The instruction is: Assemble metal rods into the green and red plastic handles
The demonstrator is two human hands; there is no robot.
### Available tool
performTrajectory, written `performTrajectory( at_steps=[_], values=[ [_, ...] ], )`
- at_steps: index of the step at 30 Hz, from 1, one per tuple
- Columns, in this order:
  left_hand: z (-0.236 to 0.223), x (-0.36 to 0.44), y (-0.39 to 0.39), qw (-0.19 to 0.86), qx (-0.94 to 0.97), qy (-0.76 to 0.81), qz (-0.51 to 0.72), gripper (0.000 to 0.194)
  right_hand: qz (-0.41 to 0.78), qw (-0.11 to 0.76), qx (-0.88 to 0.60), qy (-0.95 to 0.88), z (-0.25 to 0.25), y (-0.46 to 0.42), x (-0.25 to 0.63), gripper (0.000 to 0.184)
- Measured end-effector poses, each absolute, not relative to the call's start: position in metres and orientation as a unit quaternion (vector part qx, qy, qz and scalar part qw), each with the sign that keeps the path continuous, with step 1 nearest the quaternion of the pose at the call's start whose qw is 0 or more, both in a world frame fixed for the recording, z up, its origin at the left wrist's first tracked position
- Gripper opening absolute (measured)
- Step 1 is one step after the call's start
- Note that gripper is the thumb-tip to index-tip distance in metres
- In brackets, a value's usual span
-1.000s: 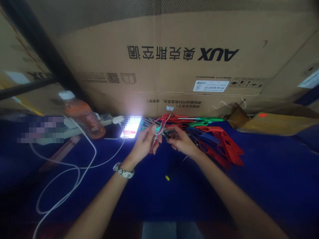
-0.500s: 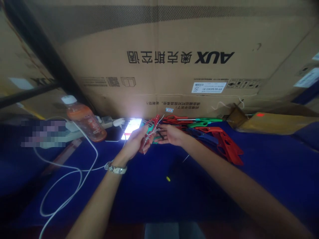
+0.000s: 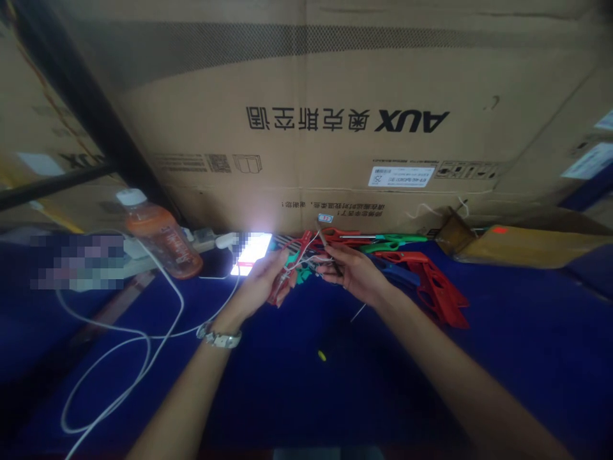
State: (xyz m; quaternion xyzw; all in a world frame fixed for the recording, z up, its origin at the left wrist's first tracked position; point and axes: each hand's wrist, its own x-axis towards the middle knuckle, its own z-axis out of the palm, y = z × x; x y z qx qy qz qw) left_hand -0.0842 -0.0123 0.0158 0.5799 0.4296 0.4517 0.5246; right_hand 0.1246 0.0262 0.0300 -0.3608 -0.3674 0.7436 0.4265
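Note:
My left hand (image 3: 264, 281), with a metal watch on its wrist, is closed round a red and green plastic clip (image 3: 293, 263) that has thin white string wound about it. My right hand (image 3: 353, 270) pinches a thin dark tool (image 3: 328, 248) whose tip points up and away, right beside the clip. Both hands hover over a blue cloth near the back of the table. The string runs between the two hands.
A pile of red, green and blue clips (image 3: 412, 268) lies right of my hands. A lit phone (image 3: 251, 250), an orange drink bottle (image 3: 160, 234), a power strip and white cables (image 3: 143, 332) sit at left. A large cardboard box (image 3: 335, 121) stands behind. A small yellow object (image 3: 322, 355) lies on the cloth.
My right hand has closed on the thin tool and raised its tip; half a second ago its fingers lay flatter by the clip. My left hand has stayed on the clip.

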Motion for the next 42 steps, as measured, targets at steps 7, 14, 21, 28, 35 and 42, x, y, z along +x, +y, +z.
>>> performTrajectory(
  at_steps=[7,14,21,28,35,42],
  values=[
    [0.012,-0.081,-0.011,0.503,0.588,0.450,0.445,0.053,0.727,0.469,-0.335,-0.373,0.026,0.021,0.131,0.021],
    [0.013,-0.076,-0.012,0.499,0.609,0.453,0.418,0.054,0.777,0.446,-0.283,-0.342,0.025,0.022,0.134,0.022],
    [0.014,-0.074,-0.013,0.487,0.620,0.456,0.412,0.054,0.791,0.457,-0.280,-0.295,0.027,0.025,0.122,0.032],
    [0.014,-0.076,-0.011,0.470,0.625,0.462,0.419,0.055,0.825,0.445,-0.244,-0.250,0.023,0.026,0.125,0.019],
    [0.009,-0.078,-0.009,0.467,0.621,0.451,0.440,0.051,0.806,0.389,-0.272,-0.353,0.017,0.022,0.139,0.021],
    [0.008,-0.078,-0.009,0.465,0.622,0.459,0.432,0.054,0.780,0.420,-0.267,-0.380,0.007,0.023,0.135,0.021]
  ],
)
